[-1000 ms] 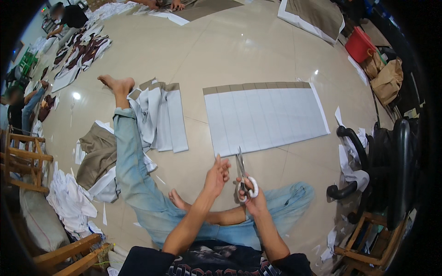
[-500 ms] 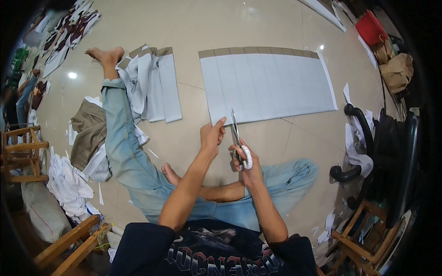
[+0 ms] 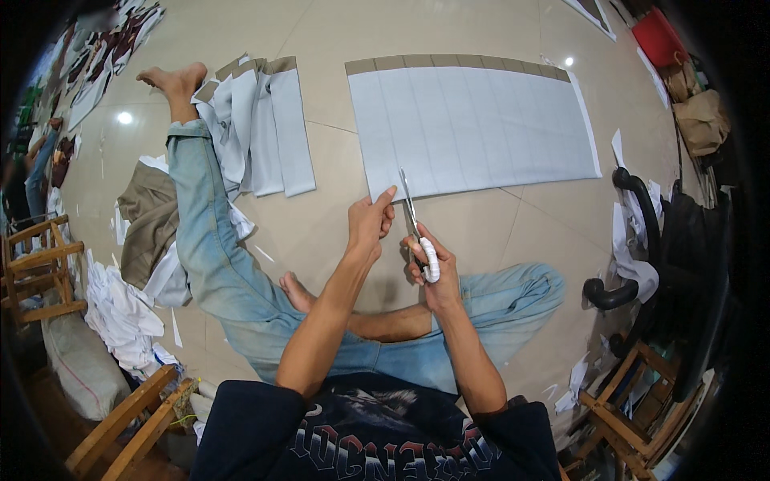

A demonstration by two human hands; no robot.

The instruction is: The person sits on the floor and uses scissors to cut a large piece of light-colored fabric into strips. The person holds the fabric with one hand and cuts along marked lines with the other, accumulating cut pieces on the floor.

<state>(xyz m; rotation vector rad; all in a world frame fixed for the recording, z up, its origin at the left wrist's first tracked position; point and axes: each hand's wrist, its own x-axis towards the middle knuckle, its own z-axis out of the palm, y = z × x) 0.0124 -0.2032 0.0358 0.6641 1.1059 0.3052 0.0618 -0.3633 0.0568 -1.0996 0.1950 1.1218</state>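
Scissors [image 3: 431,258] fill the curled right grip [image 3: 444,282] while the left grip [image 3: 367,224] pinches pale cloth [image 3: 477,132].

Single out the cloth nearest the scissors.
The flat grey fabric panel with brown far edge: the scissors overlap its near edge; other cloths lie farther off.

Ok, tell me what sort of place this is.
Probably a garment or fabric-cutting workroom: scissors in the right hand, a large pale cloth panel spread on the tiled floor, and a heap of white cloth nearby.

The pale-blue cloth [image 3: 481,128] has a brown band [image 3: 457,61].
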